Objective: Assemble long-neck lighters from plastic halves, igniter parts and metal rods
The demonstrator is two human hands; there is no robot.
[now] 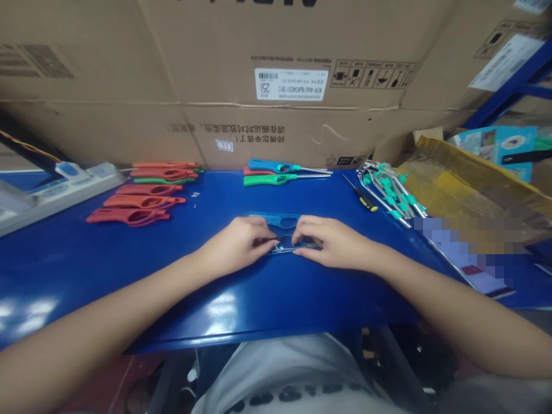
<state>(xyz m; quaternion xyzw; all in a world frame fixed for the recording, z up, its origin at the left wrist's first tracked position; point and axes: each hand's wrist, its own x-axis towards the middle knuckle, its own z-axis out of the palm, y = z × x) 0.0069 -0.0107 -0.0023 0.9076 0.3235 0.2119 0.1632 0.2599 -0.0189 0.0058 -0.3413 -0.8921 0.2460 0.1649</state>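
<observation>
This is a small assembly workshop set up in a storeroom. Large cardboard cartons (215,75) with printed shipping labels stack directly behind a blue metal tabletop (86,276), and blue steel shelving (509,86) stands to the right. Rows of red plastic lighter casings (138,201), long lighters (287,172), a screwdriver (364,198) and a power strip (81,184) sit along the tabletop.

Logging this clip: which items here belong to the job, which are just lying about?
Likely job: left hand, right hand, blue lighter shell they hold, red lighter shells, blue and green utility lighters, teal-and-steel lighter parts, screwdriver.

Lying about: cardboard cartons, power strip.
</observation>
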